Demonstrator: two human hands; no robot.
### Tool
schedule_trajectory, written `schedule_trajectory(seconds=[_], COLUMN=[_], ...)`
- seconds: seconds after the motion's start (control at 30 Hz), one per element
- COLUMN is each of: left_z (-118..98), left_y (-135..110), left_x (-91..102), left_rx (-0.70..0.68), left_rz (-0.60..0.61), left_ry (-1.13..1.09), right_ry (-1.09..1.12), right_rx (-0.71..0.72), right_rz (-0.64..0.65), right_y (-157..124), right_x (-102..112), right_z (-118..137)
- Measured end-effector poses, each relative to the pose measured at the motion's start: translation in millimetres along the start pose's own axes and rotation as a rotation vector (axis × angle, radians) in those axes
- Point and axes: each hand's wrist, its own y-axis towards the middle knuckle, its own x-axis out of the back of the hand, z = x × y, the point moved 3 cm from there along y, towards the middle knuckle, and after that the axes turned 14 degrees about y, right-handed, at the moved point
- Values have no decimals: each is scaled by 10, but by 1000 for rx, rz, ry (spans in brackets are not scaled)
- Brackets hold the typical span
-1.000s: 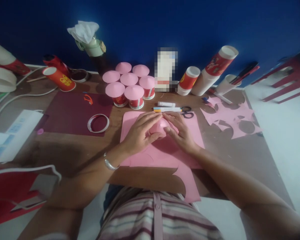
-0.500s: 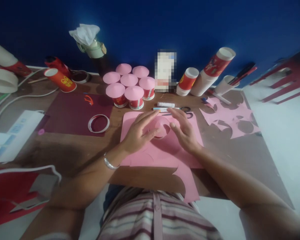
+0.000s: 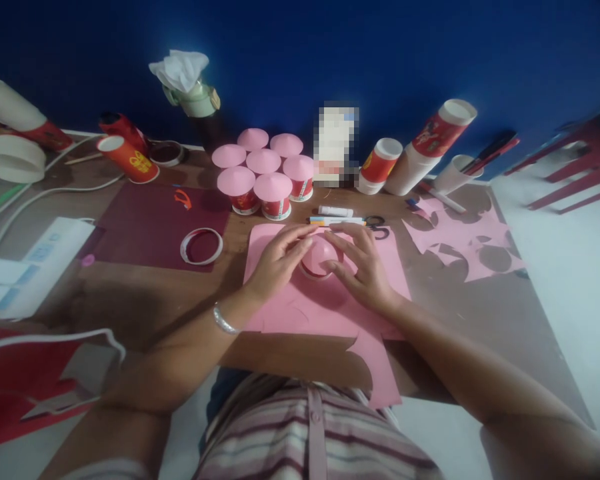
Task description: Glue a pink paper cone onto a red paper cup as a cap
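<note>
A pink paper cone [image 3: 320,256] sits point up over a short red paper cup [image 3: 310,272], whose pale rim shows below it. My left hand [image 3: 279,263] curves round the cone's left side, thumb and fingers at its edge. From the right, my right hand [image 3: 364,270] grips the cone, its thumb on the near face and its fingers behind. Both rest above a pink paper sheet [image 3: 285,310]. Behind them lie a glue stick [image 3: 335,211], a pen [image 3: 337,221] and scissors [image 3: 380,232], their blades mostly covered.
Several cups topped with pink cones [image 3: 263,161] stand at the back. Cut pink scraps [image 3: 467,233] lie to the right, below a pen cup [image 3: 455,175]. On the left are a dark red sheet [image 3: 145,230], a cut cup ring [image 3: 201,247] and a white cable [image 3: 55,191].
My right hand has closed in on the cone, its thumb now against it. My left thumb has pulled back to the cone's edge. The whole view has shifted slightly.
</note>
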Motion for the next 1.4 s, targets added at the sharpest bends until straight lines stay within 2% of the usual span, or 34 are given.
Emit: schedule_trajectory(seconds=[0.1, 0.2, 0.3, 0.4, 0.5, 0.57, 0.73, 0.83, 0.9, 1.03, 1.13, 1.27, 1.33, 1.4], left_z=[-82, -193, -239, -236, -212, -174, 63, 175, 190, 170, 203, 206, 166, 141], left_y=[-35, -70, -83, -84, -78, -63, 0, 32, 52, 73, 69, 39, 12, -13], left_x=[62, 68, 55, 47, 39, 45, 109, 135, 151, 167, 184, 188, 159, 106], left_rx=[-206, -407, -485, -501, -466, -375, 86, 228, 233, 183, 190, 170, 99, 22], left_rz=[-106, -136, -150, -159, -128, -108, -179, -194, -174, -90, -22, 209, 331, 374], left_ry=[259, 516, 576, 550, 491, 399, -100, -228, -212, -25, -107, -276, -233, -123], right_ry=[0, 4, -1, -3, -1, 4, 80, 124, 148, 204, 250, 259, 271, 284], right_rx=[3, 24, 33, 28, 26, 24, -51, -137, -184, -238, -252, -246, -197, -141], right_rz=[-6, -11, -12, -10, -1, -3, -46, -79, -89, -120, -142, -161, -117, -62], right_y=[-5, -9, -12, -11, -13, -19, -49, -68, -83, -124, -144, -112, -75, -40], right_x=[-7, -11, -8, -6, -9, -9, 11, 22, 20, 15, 42, 116, 121, 93], right_z=[-10, -16, -17, -12, -10, -15, -61, -112, -158, -267, -298, -200, -113, -36])
